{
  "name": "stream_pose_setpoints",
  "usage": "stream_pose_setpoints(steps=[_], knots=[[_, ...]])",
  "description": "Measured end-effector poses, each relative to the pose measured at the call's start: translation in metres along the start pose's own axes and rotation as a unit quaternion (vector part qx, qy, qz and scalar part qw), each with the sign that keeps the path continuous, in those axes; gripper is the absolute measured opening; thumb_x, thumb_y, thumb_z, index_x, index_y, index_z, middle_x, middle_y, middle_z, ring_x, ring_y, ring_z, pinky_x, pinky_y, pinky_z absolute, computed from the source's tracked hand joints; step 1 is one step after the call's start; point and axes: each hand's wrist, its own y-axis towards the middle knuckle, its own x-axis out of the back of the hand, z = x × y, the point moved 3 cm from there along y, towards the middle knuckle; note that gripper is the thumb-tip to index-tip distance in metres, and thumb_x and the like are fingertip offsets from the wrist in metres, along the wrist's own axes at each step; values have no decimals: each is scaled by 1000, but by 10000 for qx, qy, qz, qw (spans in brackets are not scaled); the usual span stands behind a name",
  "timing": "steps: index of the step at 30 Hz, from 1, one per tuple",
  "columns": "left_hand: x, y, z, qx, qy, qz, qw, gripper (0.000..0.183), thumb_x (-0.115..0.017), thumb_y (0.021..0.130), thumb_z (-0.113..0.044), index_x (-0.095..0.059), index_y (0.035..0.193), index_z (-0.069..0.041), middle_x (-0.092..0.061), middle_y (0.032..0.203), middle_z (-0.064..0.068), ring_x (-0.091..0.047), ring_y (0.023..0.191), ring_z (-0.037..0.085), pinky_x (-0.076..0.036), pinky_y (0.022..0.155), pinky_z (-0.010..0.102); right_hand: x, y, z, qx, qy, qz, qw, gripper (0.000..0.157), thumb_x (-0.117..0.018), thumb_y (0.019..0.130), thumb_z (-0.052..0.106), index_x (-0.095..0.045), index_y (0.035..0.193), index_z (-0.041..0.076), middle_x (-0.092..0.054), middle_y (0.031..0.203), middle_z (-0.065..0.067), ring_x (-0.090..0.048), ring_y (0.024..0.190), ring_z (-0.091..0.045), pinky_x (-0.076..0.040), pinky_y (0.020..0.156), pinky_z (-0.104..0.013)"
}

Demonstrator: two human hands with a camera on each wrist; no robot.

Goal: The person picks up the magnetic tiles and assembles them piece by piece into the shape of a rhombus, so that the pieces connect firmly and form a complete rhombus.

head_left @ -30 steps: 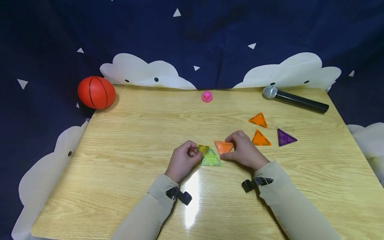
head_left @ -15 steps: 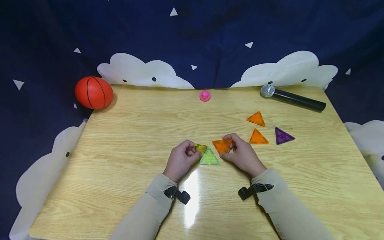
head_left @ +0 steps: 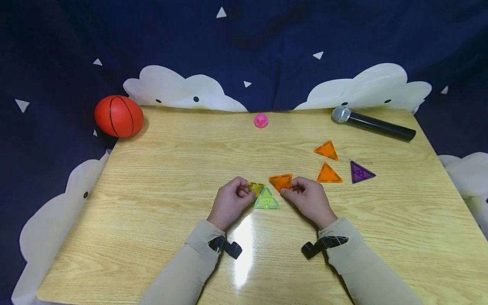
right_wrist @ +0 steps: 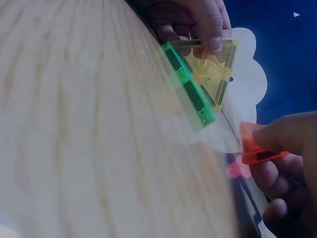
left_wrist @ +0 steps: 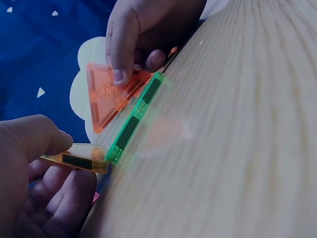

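Note:
My left hand pinches a yellow translucent triangular magnetic tile between thumb and fingers. Against the yellow tile's edge sits a green triangular tile, low on the tabletop. An orange triangular tile is pinched in my right hand, just right of the yellow one and beyond the green one. In the head view a small gap parts the orange tile from the yellow. From the left wrist view the orange tile is tilted up off the table, with the green tile in front.
Right of my right hand lie two more orange triangles and a purple triangle. Along the back edge of the wooden table are a red ball, a pink duck and a black microphone.
My right hand has turned the orange tile and shifted it slightly left, with the fingers now at its right side. The left hand keeps hold of the yellow tile, nearly still.

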Motion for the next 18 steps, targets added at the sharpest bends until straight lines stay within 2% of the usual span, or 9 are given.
stream_pose_setpoints(steps=[8,18], knots=[[0,1,0,14,-16,28,10000,15,-77,87,-10,-65,96,-8,-65,89,2,-63,77,11,-54,71,25,-2,-6,0,-127,115,-57,9998,18,-80,86,21,-66,83,10,-50,62,0,-43,56,-18,-35,53,-28],[0,0,-1,122,-8,25,9999,15,-77,87,-12,-65,96,-8,-66,89,1,-63,77,10,-54,72,26,-6,-16,7,-39,12,-68,10000,18,-81,84,18,-65,80,11,-53,61,2,-44,55,-16,-35,50,-27]])
